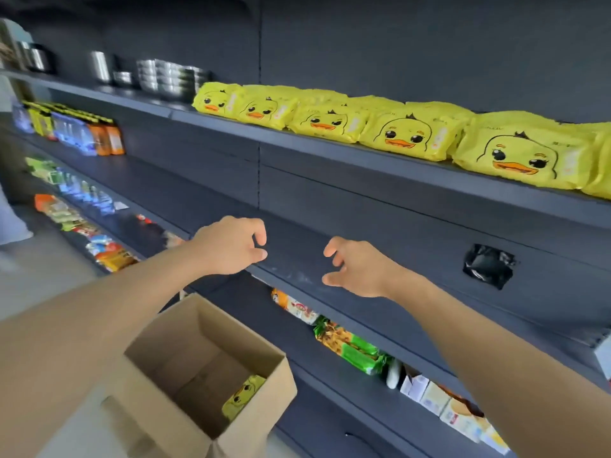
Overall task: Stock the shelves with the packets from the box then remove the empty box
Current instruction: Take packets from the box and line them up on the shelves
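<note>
Stacked steel bowls (173,79) and steel cups (99,66) are noted top left, orange cartons (107,138) one level lower, a crumpled black bag (489,266) at right, green snack packs (353,350) and small pale boxes (429,396) lower right.

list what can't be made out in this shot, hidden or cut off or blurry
Head view:
- Box: its near wall hides part of the floor, so whether more lies there than the one yellow packet is unknown.
- Duck packets: the row is cut off by the right edge, so no count.
- Far-left goods: blurred, labels unreadable.
- Black object: too dark to identify.
</note>
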`<action>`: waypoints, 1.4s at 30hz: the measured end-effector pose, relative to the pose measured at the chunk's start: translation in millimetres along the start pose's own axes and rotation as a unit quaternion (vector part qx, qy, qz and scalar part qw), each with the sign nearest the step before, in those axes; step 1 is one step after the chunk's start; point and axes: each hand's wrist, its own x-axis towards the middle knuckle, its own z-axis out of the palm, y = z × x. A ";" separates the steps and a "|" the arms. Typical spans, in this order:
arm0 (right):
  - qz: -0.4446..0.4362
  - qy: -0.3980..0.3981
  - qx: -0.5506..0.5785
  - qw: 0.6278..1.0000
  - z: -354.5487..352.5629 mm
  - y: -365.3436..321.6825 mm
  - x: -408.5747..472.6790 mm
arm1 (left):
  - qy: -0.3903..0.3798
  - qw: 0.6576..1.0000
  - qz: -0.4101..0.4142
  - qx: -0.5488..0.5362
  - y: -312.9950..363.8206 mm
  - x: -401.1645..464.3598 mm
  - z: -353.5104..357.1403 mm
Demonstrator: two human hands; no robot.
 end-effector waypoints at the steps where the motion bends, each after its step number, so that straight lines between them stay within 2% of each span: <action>1: 0.000 -0.010 -0.001 1.000 15.4 -1.8 8.9 | -0.010 1.000 -0.013 -0.010 -15.8 -1.4 10.1; 8: -0.006 -0.083 0.021 0.996 123.6 -1.9 84.2 | -0.062 0.991 -0.099 -0.062 -110.3 2.0 85.4; 17: 0.011 -0.163 0.057 0.985 239.0 11.6 194.1 | -0.144 0.973 -0.176 -0.032 -206.1 34.4 171.0; 20: 0.042 -0.192 0.067 0.978 268.4 21.4 212.2 | -0.183 0.957 -0.212 -0.074 -229.3 43.2 198.4; 26: 0.122 -0.221 0.108 0.962 316.5 43.3 232.6 | -0.238 0.938 -0.223 -0.119 -264.2 67.9 242.8; 32: 0.233 -0.211 0.138 0.939 373.3 49.2 245.7 | -0.310 0.932 -0.147 -0.120 -303.3 100.5 290.6; 37: 0.385 -0.187 0.178 0.886 431.8 33.3 247.5 | -0.367 0.925 -0.049 -0.090 -343.9 130.5 324.4; 42: 0.504 -0.153 0.203 0.825 486.5 14.3 246.7 | -0.383 0.920 0.011 -0.080 -383.2 152.2 360.4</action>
